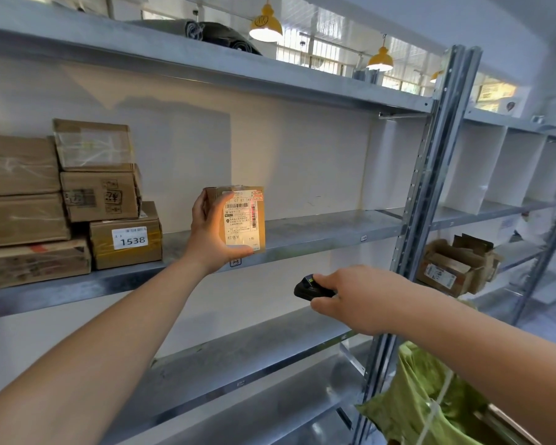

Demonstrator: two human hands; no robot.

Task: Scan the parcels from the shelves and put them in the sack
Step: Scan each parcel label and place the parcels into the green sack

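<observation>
Head view: the left hand (211,231) holds a small brown parcel (243,220) upright in front of the middle shelf (318,229), thumb along its bottom edge, fingers wrapped over the top left corner, its white label facing the camera and lit by a warm glow. Lower right, the right hand (350,300) grips a black scanner (310,287), its nose pointing up towards the parcel. Stacked cardboard boxes (61,200) sit at the shelf's left end, one marked 1538. The green sack (421,403) lies bottom right, beside the grey shelf upright (430,187).
</observation>
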